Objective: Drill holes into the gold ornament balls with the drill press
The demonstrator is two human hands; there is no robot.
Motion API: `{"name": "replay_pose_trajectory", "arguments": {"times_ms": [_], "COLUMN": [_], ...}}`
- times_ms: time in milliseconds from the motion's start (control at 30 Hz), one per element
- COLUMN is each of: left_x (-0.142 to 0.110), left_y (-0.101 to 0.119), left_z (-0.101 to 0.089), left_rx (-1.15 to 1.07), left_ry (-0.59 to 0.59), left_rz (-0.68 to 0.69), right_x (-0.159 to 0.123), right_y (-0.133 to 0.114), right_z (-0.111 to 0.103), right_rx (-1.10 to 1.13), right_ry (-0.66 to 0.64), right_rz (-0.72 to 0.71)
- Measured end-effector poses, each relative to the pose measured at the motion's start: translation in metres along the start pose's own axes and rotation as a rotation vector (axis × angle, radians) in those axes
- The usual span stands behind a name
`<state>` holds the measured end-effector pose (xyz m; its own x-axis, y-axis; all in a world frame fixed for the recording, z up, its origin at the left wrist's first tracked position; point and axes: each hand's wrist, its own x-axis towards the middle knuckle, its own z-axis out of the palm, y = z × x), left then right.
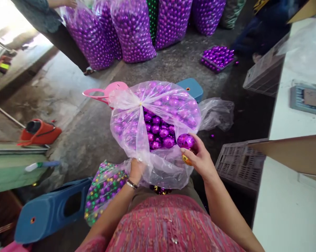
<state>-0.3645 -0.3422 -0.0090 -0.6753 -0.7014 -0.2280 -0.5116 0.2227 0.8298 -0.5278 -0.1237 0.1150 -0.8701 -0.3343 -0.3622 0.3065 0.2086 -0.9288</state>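
Note:
A large clear plastic bag (158,171) of shiny purple balls (163,133) stands before me, with an opening in its front side and its top gathered at a knot. My left hand (137,170) grips the bag's plastic at the lower left of the opening; its fingertips are partly hidden by the film. At the right edge of the opening, my right hand (201,154) holds a faceted purple ball (186,141) and, below it, a gold ball (187,158). Beside my left forearm sits a bag of mixed green, gold and purple balls (105,192).
Full bags of purple balls (133,31) line the back, where a person's leg (71,45) shows. A tray of purple balls (217,57) lies on the floor. Blue stools (34,217), a pink scoop (117,87), a grey crate (239,164) and a white table (289,196) surround me.

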Motion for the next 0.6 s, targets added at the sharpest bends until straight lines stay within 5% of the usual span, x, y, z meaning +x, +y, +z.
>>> {"name": "replay_pose_trajectory", "arguments": {"times_ms": [233, 600], "left_x": [-0.022, -0.019], "left_y": [0.008, 0.005], "left_z": [-0.004, -0.013], "left_rx": [-0.141, -0.118], "left_ry": [-0.029, -0.071], "left_rz": [-0.103, -0.117], "right_x": [0.003, -0.011], "right_y": [-0.004, -0.017], "right_z": [0.012, 0.016], "right_rx": [0.058, 0.309], "right_ry": [-0.031, -0.085], "right_rz": [0.035, 0.082]}}
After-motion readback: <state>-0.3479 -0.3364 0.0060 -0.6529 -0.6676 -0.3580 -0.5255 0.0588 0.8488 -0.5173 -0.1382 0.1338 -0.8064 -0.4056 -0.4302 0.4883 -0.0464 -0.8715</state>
